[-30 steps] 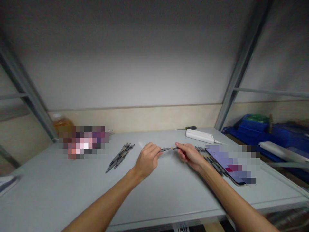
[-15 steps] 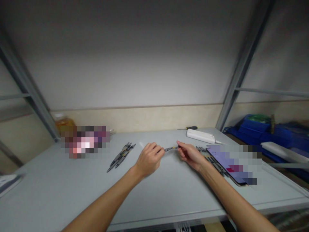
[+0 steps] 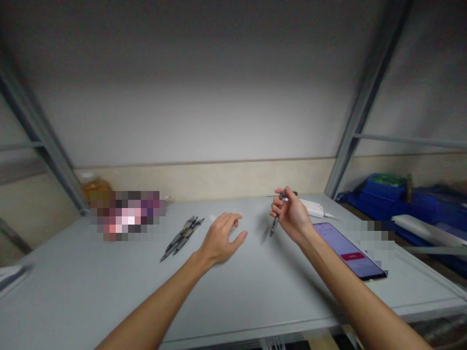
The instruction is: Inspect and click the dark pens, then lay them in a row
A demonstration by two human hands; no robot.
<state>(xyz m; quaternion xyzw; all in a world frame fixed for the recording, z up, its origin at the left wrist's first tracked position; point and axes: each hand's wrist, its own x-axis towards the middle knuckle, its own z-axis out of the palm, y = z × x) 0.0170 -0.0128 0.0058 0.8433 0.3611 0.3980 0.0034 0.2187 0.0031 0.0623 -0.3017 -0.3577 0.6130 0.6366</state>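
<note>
My right hand (image 3: 291,215) is raised a little above the grey table (image 3: 233,282), its fingers closed round a dark grey pen (image 3: 276,222) that points tip-down. My left hand (image 3: 222,236) hovers just over the table to the left of it, fingers loosely spread and holding nothing. A small bundle of like grey pens (image 3: 181,237) lies on the table left of my left hand.
A phone (image 3: 348,250) with a lit screen lies at the right. Behind my right hand sit a white power strip (image 3: 314,208) and a screwdriver. A blurred-out item (image 3: 126,214) and an amber bottle (image 3: 94,185) stand at back left. Blue bins (image 3: 394,197) are at the far right.
Both hands held one pen level between them. My left hand has let go and opened; my right hand has lifted the pen and turned it upright.
</note>
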